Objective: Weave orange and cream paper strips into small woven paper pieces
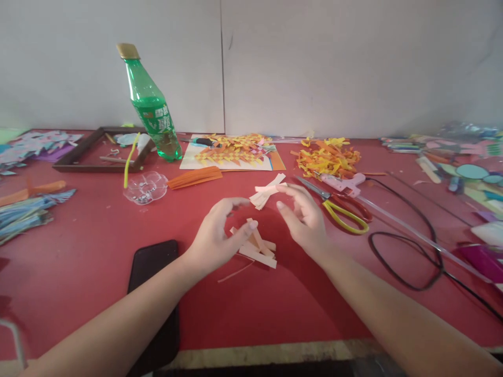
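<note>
My left hand (212, 238) is over the table with its fingers curved and the thumb apart from them. The thumb tip is above a loose pile of pale peach paper strips (257, 254). My right hand (306, 222) is also open, thumb and index finger apart. Its index fingertip is at the end of a small crossed bundle of pale paper strips (267, 193), which lies fanned out just beyond both hands. Whether that fingertip presses on a strip, I cannot tell. One thin paper sliver (236, 272) rests in front of the pile.
Right of my hands are scissors (346, 214), a pink glue gun (343, 183) with a looping black cord (377, 262), and orange-yellow scraps (328, 157). A green bottle (153, 110), dark frame (94, 167), clear dish (145, 188), orange strips (195, 178) and black phone (157, 309) are leftward.
</note>
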Demonstrator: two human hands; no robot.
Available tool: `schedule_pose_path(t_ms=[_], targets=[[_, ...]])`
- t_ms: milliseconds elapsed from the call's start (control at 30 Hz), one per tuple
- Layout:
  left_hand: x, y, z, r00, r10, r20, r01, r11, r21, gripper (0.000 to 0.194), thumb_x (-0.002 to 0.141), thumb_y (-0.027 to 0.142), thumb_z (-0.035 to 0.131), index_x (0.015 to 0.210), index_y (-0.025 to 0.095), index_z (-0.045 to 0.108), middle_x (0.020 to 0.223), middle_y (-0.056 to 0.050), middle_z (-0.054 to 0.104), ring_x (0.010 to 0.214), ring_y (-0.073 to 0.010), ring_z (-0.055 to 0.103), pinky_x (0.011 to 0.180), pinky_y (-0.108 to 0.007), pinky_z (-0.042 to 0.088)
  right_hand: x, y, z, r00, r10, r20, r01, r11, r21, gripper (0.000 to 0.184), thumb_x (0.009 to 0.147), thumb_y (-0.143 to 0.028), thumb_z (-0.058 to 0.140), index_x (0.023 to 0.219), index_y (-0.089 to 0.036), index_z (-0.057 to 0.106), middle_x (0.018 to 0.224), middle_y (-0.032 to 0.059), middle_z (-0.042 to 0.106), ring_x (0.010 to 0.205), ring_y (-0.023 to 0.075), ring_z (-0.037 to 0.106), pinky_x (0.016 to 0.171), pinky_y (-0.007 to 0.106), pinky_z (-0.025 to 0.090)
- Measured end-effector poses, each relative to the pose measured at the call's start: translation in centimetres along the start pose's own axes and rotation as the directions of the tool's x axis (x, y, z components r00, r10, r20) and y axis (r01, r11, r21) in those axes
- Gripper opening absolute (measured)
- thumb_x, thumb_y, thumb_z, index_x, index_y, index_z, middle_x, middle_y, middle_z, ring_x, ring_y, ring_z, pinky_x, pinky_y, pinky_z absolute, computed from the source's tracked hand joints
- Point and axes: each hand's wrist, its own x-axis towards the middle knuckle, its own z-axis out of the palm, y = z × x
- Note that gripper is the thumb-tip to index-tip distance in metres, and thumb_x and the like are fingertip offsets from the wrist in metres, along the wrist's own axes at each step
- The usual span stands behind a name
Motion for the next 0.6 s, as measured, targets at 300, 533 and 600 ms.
schedule_pose_path(t_ms=[300,533,600], targets=[[0.7,0.4,0.1,0.970,-0.240,0.044,0.231,0.845,-0.481,0.067,0.071,0.037,0.079,0.126,0.020,0.044,0.117,-0.011,0.064,0.089,-0.0186,0.065,0.070,-0.030,0.055,-1.7,-1.4,-0.1,0.953,0.008,0.304,-0.183,0.811,0.555,0.035,0.091,-0.031,0.058,0.126,-0.035,0.060,0.137,0.0035,0.054,0.127,0.0231,0.052,0.112,0.046,0.040],[0.6,-0.1,0.1,0.957,-0.284,-0.056,0.248,0.906,-0.343,0.029,0.077,0.039,0.073,0.094,0.018,0.063,0.084,-0.003,0.068,0.076,-0.0139,0.066,0.064,-0.023,0.052,-1.6,-2.1,0.2,0.961,0.064,0.269,-0.197,0.841,0.503,0.013,0.090,-0.025,0.061,0.102,-0.029,0.065,0.107,0.0026,0.067,0.105,0.0164,0.064,0.096,0.035,0.052],[0.5,-0.1,0.2,0.961,-0.274,-0.038,0.246,0.909,-0.336,0.029,0.076,0.037,0.075,0.095,0.019,0.063,0.082,-0.002,0.069,0.074,-0.0131,0.067,0.065,-0.022,0.052,-1.4,-2.0,0.2,0.967,0.115,0.227,-0.220,0.828,0.515,0.010,0.090,-0.027,0.062,0.100,-0.028,0.063,0.101,0.0016,0.068,0.099,0.0153,0.066,0.092,0.032,0.054]])
